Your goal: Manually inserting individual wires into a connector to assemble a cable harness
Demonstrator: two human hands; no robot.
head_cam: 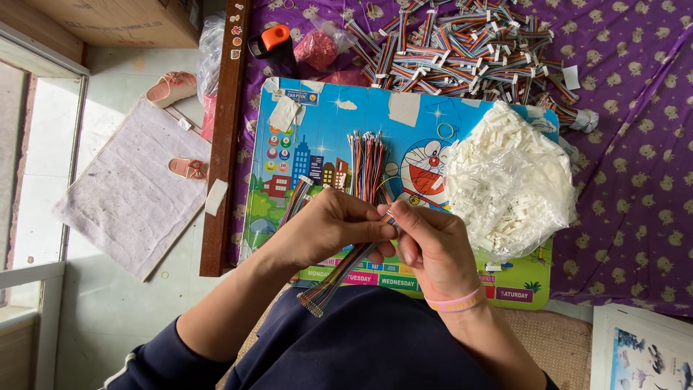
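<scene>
My left hand [328,227] and my right hand [433,245] meet over a colourful cartoon board [325,123]. Both pinch one multicoloured ribbon cable [339,273] at its upper end; the cable runs down and left toward my lap, ending in a fanned row of wires. A bundle of loose coloured wires [367,162] lies on the board just above my hands. Beside my right hand sits a clear plastic bag of small white connectors [509,180]. A short striped cable piece [297,198] lies left of the bundle.
A large heap of finished ribbon cables [462,50] covers the purple patterned cloth [628,180] behind the board. An orange-topped black tool [273,42] and a red bag [317,49] lie nearby. A wooden rail [224,137], grey mat [133,188] and slippers [172,87] are at left.
</scene>
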